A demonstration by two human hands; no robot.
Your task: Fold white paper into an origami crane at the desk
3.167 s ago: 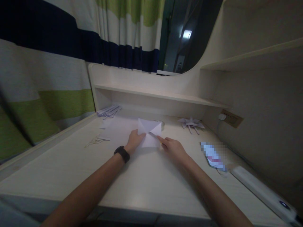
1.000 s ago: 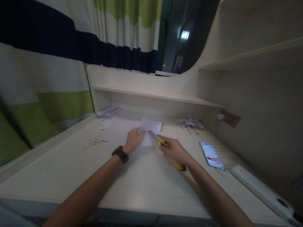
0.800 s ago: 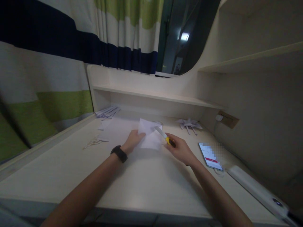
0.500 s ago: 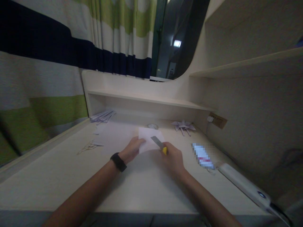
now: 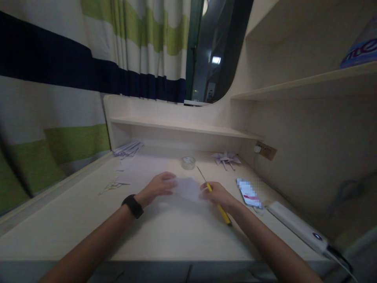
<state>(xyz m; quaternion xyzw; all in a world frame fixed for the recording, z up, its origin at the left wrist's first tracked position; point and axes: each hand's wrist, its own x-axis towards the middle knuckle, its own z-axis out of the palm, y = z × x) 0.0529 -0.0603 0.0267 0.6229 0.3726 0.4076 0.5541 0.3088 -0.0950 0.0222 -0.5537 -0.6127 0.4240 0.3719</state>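
A white sheet of paper [image 5: 188, 188] lies low over the desk between my hands. My left hand [image 5: 159, 185], with a black watch [image 5: 133, 206] on the wrist, is at the paper's left edge with its fingers apart. In my right hand [image 5: 219, 195] is a yellow utility knife [image 5: 224, 215], its blade out and pointing up and to the left, away from me. The fingertips of that hand are at the paper's right edge, partly blurred. Just beyond the paper stands a roll of clear tape [image 5: 188, 162].
Folded paper strips [image 5: 128, 149] lie at the back left, with small scraps [image 5: 113, 185] nearer. A folded paper flower [image 5: 226, 159] rests at the back right. On the right are a phone [image 5: 249, 193] and a white power strip [image 5: 297, 227]. A shelf [image 5: 306, 83] overhangs that side.
My left hand has let go of the paper and moved left, fingers spreading. The paper has dropped lower. The knife has turned, its blade now edge-on and its yellow handle showing.
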